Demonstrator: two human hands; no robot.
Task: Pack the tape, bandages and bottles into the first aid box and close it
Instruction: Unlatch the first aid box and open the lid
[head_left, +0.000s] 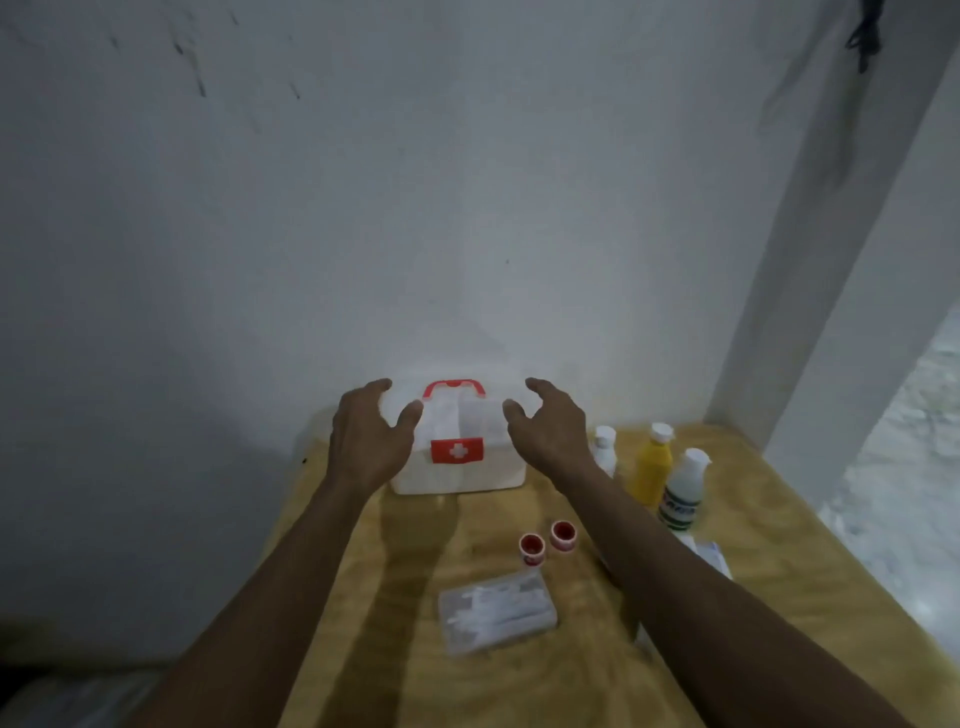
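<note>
Hands reaching out over the table (363, 649), flanking the first aid box (457, 467) at the far edge by the wall (363, 208). Left hand (371, 436) hovering at the box's 9 o'clock side, fingers (410, 415) spread and released, thumb close to the lid; whether touching the plastic, cannot tell. Right hand (550, 431) hovering at the 3 o'clock side, likewise spread wide, grasping nothing. Box sitting upright with lid down, red handle (453, 388) standing at its top, red clasp with white cross (457, 450) facing the camera. Standing at 3 o'clock from the box: small white bottle (604, 449), partly hidden behind the right wrist, then yellow bottle (652, 467), then larger white bottle (683, 491) with a green-printed label. Lying at 6 o'clock from the box: two red-cored tape rolls (546, 540) just beside each other, and nearer the camera a clear packet of bandages (496, 610). Peeking out from under the right forearm at 4 o'clock, a white and blue packet (709, 556), too hidden to identify.
</note>
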